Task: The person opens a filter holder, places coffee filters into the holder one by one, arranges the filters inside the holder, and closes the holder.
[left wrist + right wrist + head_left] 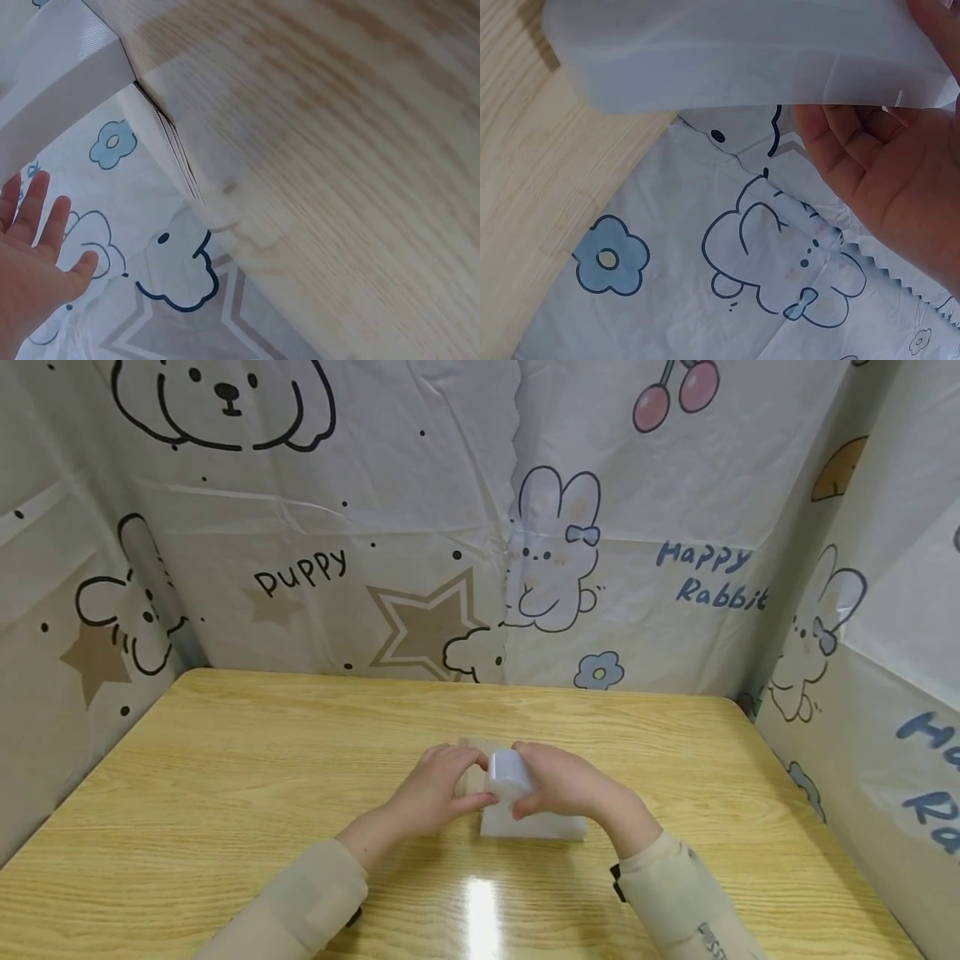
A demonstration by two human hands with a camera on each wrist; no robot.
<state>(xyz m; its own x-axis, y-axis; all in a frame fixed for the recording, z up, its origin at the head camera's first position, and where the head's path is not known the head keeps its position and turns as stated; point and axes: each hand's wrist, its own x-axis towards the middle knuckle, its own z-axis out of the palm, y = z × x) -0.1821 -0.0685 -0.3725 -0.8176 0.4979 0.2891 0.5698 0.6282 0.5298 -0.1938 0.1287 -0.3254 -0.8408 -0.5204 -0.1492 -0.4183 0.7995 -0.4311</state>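
A white, smooth, box-shaped thing (509, 774) stands raised between the hands in the head view, with a wider flat white part (534, 825) beneath it by the table. My right hand (561, 781) grips it from the right, thumb on the near side and fingers behind. In the right wrist view the white thing (697, 71) looks slightly translucent, and the fingers go under its edge. My left hand (437, 787) curves at its left side, fingertips close to it. Those fingers look spread and relaxed beside the white thing (64, 82) in the left wrist view.
Under the hands is a wood-grain table (262, 760). A pale, see-through flap (472, 747) lies behind the left fingers. Patterned white cloth (420, 485) hangs along the back and both sides of the table.
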